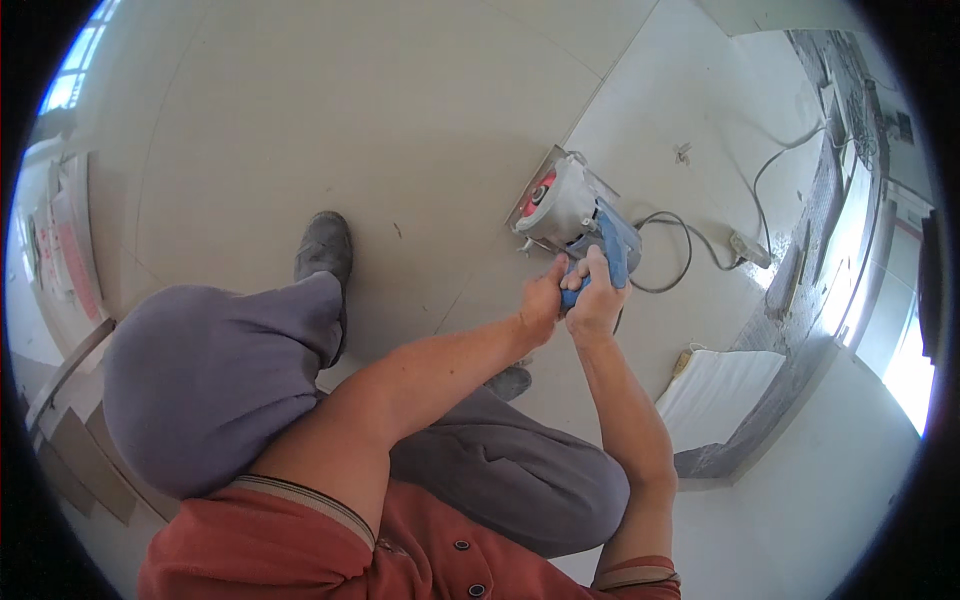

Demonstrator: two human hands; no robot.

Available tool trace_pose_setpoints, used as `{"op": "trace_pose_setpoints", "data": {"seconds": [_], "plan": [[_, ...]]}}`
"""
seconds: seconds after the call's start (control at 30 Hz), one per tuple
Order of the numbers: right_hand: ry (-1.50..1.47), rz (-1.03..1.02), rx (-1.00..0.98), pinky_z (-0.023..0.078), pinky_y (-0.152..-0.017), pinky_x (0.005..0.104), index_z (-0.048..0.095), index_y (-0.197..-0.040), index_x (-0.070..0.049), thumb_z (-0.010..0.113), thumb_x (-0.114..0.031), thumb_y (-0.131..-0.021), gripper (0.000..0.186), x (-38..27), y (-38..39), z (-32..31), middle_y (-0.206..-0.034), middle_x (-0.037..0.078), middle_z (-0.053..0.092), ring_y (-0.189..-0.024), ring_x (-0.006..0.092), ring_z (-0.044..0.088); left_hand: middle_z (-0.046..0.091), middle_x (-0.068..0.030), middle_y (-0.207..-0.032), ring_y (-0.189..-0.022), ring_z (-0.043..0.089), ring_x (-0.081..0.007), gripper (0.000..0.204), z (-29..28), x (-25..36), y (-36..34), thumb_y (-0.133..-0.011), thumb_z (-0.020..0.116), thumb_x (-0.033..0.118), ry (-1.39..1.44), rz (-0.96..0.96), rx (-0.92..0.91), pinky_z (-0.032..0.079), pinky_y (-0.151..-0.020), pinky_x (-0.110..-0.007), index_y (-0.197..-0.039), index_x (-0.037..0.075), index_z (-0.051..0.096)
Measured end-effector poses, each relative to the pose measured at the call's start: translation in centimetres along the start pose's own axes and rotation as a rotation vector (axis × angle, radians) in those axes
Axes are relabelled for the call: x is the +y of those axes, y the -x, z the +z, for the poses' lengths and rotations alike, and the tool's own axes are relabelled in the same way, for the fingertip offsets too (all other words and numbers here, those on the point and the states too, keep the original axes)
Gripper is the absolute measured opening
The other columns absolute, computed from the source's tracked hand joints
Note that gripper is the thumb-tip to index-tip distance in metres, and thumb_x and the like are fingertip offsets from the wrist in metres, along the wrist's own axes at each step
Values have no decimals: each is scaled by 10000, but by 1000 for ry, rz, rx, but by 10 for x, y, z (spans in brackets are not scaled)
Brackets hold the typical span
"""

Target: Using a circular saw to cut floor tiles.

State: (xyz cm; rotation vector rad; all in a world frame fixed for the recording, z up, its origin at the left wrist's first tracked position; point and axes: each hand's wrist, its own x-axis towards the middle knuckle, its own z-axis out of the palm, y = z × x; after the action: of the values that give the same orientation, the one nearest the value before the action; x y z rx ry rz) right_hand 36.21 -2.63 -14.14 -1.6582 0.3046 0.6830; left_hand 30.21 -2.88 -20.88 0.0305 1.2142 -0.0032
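On the pale floor [430, 90]: the saw [575, 205] sits at the far end of both arms, so that's the landmark. Can't tell if it's running.
Right hand [597, 295]: clamped on the blue handle [618, 250] at the saw's near end. Those fingers look dusty, so imo the grip could slip if the tool kicks.
Left hand [541, 303]: also at the saw's near end, up against the handle. Fingers mostly hidden, can't tell if it's properly clamped. If it's only leaning there, a jolt could twist the whole thing round.
Red disc [537, 193]: on the saw's left side, showing bare from up here. With no gloves, bits flying off could sting.
Cord [690, 250]: loops just right of the saw. Could snag if the saw swings that way.
Plug [750, 248]: farther right of the saw. A hard yank might pull it loose, I reckon.
Left shoe [327, 245]: well left of the saw. Bad footing there could tip weight onto the tool.
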Motion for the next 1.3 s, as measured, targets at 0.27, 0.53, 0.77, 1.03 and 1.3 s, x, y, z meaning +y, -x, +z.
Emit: {"op": "trace_pose_setpoints", "data": {"seconds": [0.27, 0.53, 0.77, 1.03, 1.3], "plan": [[-7, 13, 21, 430, -465, 311, 508, -740, -65, 584, -95, -876, 160, -1, 0, -2, -591, 17, 470, -464, 130, 462, 559, -17, -724, -576, 478, -125, 413, 6, 7, 12, -899, 614, 473, 23, -61, 50, 323, -463, -311, -820, 68, 625], [-5, 5, 25, 430, -461, 315, 497, -725, -74, 586, -91, -877, 177, -1, 1, 1, -585, 16, 463, -463, 132, 462, 542, -9, -687, -552, 455, -115, 400, 4, 6, 8, -904, 614, 460, 20, -40, 16, 299, -450, -309, -766, 85, 601], [-5, 13, 15, 431, -465, 315, 496, -755, -72, 585, -93, -885, 159, -1, 1, -1, -595, 15, 461, -470, 133, 458, 539, -4, -689, -550, 446, -118, 414, 5, 10, 13, -900, 615, 481, -20, -61, 21, 296, -451, -316, -763, 91, 606], [-21, 15, 34, 429, -462, 313, 498, -756, -70, 583, -83, -882, 153, -3, 2, 1, -596, 14, 459, -466, 131, 456, 540, -3, -692, -552, 453, -119, 406, 6, 8, 12, -892, 627, 477, -9, -79, 39, 297, -448, -316, -762, 93, 605], [-77, 11, 55, 427, -448, 294, 526, -743, -25, 605, -60, -874, 157, -2, 3, 3, -581, 30, 494, -437, 124, 466, 609, -22, -868, -742, 526, -139, 434, -4, 6, 3, -905, 612, 482, -35, -126, -3, 442, -667, -341, -909, 50, 648]]}}
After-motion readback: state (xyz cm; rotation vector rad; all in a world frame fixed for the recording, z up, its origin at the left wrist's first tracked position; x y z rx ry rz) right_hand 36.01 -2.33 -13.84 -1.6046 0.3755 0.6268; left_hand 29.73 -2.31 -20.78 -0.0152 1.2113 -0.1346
